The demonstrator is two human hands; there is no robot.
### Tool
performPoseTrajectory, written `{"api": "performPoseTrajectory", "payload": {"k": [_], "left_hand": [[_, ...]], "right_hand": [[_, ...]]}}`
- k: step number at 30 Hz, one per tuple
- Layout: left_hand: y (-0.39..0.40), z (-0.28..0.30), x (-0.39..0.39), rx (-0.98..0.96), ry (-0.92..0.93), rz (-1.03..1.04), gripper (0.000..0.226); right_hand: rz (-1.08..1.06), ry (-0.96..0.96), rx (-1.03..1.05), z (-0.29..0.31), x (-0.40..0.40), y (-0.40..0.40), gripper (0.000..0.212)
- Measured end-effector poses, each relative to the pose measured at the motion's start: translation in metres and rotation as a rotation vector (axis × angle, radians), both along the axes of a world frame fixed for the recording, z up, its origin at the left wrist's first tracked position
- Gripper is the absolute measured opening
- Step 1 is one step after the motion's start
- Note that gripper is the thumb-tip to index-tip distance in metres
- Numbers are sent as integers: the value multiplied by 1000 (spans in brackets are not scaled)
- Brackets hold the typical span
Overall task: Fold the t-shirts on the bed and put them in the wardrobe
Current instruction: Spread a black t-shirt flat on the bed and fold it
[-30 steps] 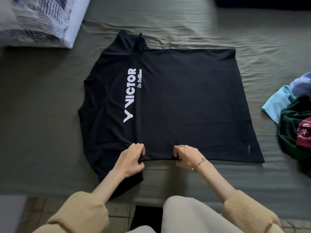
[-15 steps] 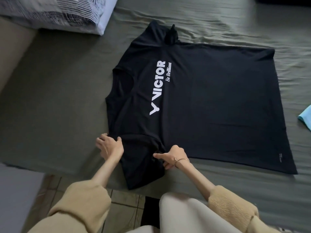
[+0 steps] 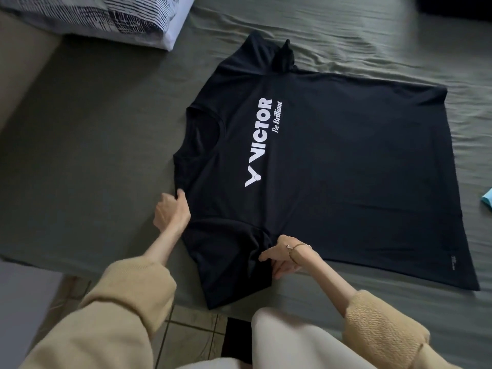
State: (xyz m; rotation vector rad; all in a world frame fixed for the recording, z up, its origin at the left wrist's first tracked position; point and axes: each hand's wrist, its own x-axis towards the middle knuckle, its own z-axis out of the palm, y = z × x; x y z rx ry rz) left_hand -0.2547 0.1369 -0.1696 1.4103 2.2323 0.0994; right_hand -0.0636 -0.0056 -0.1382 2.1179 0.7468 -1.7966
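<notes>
Left hand (image 3: 171, 210) pinching black t-shirt (image 3: 332, 169) shoulder, right hand (image 3: 283, 255) gripping its sleeve seam

A home bedroom — bed (image 3: 106, 145), striped pillow (image 3: 111, 17), tiled floor (image 3: 191, 336).

Tiled floor (image 3: 186, 334), dim daylight.

Dim, soft daylight from upper right; faint sheen on bed (image 3: 346, 35) creases, slight blur throughout, wide-angle bending at edges.
</notes>
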Motion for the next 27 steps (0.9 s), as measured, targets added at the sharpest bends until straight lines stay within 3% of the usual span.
{"api": "performPoseTrajectory", "payload": {"k": [4, 11, 17, 21, 23, 25, 27], "left_hand": [[51, 6, 10, -5, -52, -95, 55], [64, -2, 8, 110, -16, -203, 29], [49, -2, 27, 152, -53, -78, 37], [9, -1, 41, 158, -42, -5, 51], [-12, 0, 40, 115, -56, 85, 52], [-32, 1, 35, 49, -40, 112, 56], [-49, 0, 27, -25, -20, 128, 59]], "right_hand": [[23, -45, 46, -9, 6, -3, 21], [37, 35, -17, -16, 8, -3, 19], [71, 31, 31, -1, 30, 3, 42], [-71, 30, 137, 5, 42, 0, 39], [-99, 47, 190, 6, 38, -3, 27], [-44, -13, 229, 10, 32, -9, 23], [110, -142, 250, 11, 31, -17, 40]]}}
